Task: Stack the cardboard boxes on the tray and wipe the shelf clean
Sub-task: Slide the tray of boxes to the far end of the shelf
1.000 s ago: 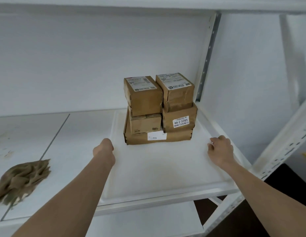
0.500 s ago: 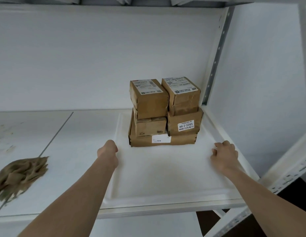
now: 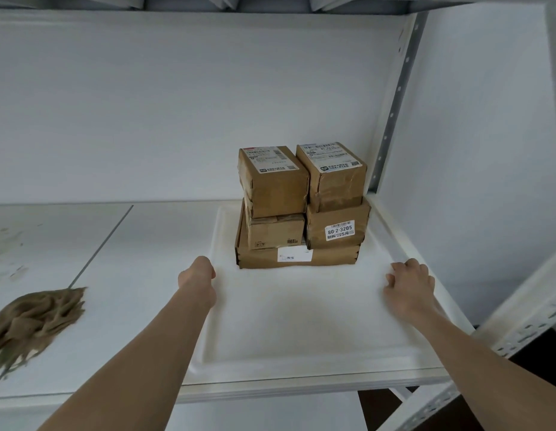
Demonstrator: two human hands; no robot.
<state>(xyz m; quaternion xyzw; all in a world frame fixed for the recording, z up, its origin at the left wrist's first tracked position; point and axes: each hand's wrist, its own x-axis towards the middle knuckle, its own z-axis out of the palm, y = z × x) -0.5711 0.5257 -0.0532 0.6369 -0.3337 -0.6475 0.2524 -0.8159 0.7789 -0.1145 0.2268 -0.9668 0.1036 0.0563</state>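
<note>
Several brown cardboard boxes stand stacked in three layers at the back of a white tray. The tray lies on the right end of the white shelf. My left hand grips the tray's left rim, fingers curled over it. On the opposite side, my right hand holds the right rim, fingers curled. A crumpled brown cloth rests on the shelf at the far left, away from both hands.
Brown smudges mark the shelf's left panel beyond a seam. A perforated grey upright rises behind the boxes, and a white angled frame member stands at the right. Another shelf hangs overhead.
The tray with the boxes has slid slightly back and right on the shelf under both hands. My view has tilted up a little.
</note>
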